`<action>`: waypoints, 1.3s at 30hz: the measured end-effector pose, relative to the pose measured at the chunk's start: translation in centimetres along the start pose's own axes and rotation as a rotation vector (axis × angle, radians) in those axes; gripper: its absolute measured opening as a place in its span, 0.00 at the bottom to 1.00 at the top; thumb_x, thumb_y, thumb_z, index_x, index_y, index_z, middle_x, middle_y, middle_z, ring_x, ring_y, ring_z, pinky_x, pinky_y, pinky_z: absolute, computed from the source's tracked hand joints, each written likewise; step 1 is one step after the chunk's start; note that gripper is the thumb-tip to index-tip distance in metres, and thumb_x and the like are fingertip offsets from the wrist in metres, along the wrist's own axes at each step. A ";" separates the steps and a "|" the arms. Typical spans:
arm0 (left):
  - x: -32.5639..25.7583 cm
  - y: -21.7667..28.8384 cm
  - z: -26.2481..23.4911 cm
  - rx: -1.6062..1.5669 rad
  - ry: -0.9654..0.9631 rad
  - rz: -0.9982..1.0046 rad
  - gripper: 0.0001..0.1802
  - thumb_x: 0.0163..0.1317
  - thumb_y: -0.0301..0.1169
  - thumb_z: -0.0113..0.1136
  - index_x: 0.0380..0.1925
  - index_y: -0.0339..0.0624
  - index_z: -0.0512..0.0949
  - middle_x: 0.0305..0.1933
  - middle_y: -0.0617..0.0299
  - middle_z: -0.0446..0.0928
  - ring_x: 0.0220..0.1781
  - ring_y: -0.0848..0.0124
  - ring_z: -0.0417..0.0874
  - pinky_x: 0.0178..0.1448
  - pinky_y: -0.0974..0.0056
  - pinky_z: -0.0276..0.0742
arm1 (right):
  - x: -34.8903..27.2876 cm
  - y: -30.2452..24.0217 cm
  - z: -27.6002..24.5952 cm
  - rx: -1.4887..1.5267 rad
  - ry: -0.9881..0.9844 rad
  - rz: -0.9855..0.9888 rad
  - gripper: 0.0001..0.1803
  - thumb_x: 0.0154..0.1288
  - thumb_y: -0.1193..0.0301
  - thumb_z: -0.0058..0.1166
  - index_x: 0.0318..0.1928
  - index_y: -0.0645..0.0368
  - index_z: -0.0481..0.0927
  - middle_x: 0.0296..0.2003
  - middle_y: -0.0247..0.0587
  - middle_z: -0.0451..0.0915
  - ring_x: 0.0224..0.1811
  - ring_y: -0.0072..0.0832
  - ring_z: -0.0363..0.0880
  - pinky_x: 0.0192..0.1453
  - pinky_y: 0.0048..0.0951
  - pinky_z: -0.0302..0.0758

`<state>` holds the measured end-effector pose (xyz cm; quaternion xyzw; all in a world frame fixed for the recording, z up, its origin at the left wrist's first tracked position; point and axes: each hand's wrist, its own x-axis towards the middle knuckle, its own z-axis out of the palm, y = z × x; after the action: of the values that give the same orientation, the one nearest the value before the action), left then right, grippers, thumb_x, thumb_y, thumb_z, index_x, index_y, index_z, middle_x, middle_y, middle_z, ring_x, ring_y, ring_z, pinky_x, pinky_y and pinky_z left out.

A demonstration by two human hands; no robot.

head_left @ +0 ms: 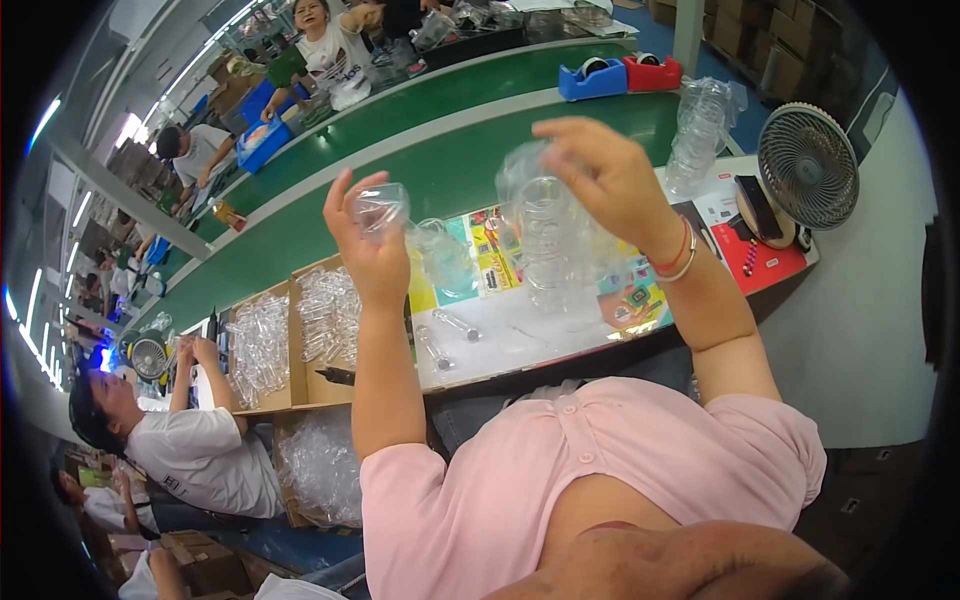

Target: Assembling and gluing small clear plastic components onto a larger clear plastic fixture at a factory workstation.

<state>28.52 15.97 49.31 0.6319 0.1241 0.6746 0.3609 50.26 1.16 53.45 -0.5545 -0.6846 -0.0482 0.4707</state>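
My left hand (377, 255) is raised over the bench, thumb and fingers closed around a small clear plastic cup (382, 206). My right hand (615, 185) hovers at the top of an upright stack of clear plastic cups (545, 250), with its fingers apart and slightly blurred. Loose clear film surrounds the stack, and whether my fingertips touch it is unclear. Between my hands stands another clear plastic piece (448, 265). Two clear tubes with round ends, one of them this tube (456, 324), lie on the white bench surface near my left forearm.
Boxes of clear tubes (262, 345) sit at the left, beside a co-worker (205, 450). Behind my right hand are blue (592, 80) and red (653, 73) tape dispensers, another cup stack (698, 140) and a fan (808, 165). A green conveyor belt (440, 165) runs beyond the bench.
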 end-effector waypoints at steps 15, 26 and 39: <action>0.0 2.9 8.5 0.818 -0.882 -0.059 0.35 0.40 0.54 0.68 0.41 0.38 0.79 0.36 0.45 0.79 0.40 0.53 0.78 0.47 0.57 0.74 | -2.4 -3.0 -10.2 0.772 0.755 -0.046 0.12 0.61 0.74 0.49 0.22 0.54 0.62 0.20 0.31 0.61 0.29 0.24 0.69 0.52 0.36 0.72; 9.6 6.2 4.8 0.438 -0.577 0.007 0.28 0.47 0.48 0.69 0.41 0.36 0.80 0.34 0.60 0.80 0.33 0.78 0.77 0.38 0.73 0.71 | -6.8 1.8 -2.9 0.174 -0.202 0.356 0.26 0.52 0.69 0.61 0.53 0.57 0.71 0.45 0.40 0.74 0.44 0.26 0.75 0.46 0.26 0.71; 4.7 -5.2 5.6 0.775 -1.178 -0.034 0.32 0.46 0.53 0.66 0.45 0.40 0.79 0.42 0.51 0.78 0.44 0.57 0.79 0.49 0.60 0.73 | -7.7 3.9 5.9 -0.098 -0.135 0.130 0.12 0.57 0.69 0.56 0.42 0.58 0.79 0.48 0.43 0.77 0.44 0.39 0.78 0.47 0.33 0.74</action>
<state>35.78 21.08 50.54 0.9729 0.1494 0.1215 0.1276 49.51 0.61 43.01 -0.6221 -0.6740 -0.0135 0.3982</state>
